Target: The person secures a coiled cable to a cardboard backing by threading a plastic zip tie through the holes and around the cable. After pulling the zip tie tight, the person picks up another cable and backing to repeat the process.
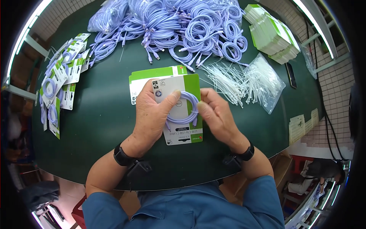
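Note:
My left hand (154, 110) grips a white and green packaging card (175, 84), its thumb pressing on a coiled lilac USB cable (183, 121) that lies against the card. The cable's two plug ends point toward me. At the card's right edge, the thumb and fingers of my right hand (217, 114) are pinched together beside the coil. Whatever is between them is too small or hidden to make out. Just beyond my left hand, a few more green and white cards (139, 77) lie flat, partly covered by the held card.
Many coiled lilac cables (164, 26) are heaped at the far side of the dark green table (103, 141). White cable ties (228, 82) spread beside a clear bag of ties (267, 82). Carded cables (57, 84) pile at left; stacked cards (272, 34) and a phone (291, 75) sit right.

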The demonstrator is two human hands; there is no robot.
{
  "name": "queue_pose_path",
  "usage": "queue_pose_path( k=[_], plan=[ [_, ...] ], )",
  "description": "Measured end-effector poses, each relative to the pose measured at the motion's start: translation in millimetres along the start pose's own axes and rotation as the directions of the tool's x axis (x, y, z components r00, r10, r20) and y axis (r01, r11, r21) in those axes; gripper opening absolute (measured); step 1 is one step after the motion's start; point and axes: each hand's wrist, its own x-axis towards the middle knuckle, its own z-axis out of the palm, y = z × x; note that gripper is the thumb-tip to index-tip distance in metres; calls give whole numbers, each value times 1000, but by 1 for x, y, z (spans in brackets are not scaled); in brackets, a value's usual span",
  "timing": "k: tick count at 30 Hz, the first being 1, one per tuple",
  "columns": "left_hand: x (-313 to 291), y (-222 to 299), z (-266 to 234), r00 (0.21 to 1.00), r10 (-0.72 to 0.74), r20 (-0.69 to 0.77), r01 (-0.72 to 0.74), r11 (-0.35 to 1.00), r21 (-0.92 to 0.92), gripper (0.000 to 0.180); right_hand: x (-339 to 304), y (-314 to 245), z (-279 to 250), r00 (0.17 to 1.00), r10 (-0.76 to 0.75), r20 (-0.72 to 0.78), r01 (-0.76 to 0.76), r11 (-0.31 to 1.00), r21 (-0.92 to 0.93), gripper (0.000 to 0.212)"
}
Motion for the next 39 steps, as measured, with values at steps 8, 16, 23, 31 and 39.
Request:
queue_pose_path(
  k=[8,16,23,31,39],
  plan=[
    [3,-12,-4,997,23,76,-25,999,21,40,5,14,-12,998,56,-8,-56,998,14,40],
    [-2,-6,-1,994,-22,110,-6,970,245,41,6,12,-6,991,-30,-127,29,1000,-7,31],
    [-5,-24,5,986,168,22,-167,940,298,41,5,7,3,829,-511,-226,276,727,-629,26],
    [-11,-15,9,988,147,44,-153,956,249,44,10,10,1,702,-699,-137,400,546,-736,23],
    [-12,-14,11,978,200,62,-209,950,234,44,6,13,3,715,-668,-204,459,669,-584,18]
  ],
)
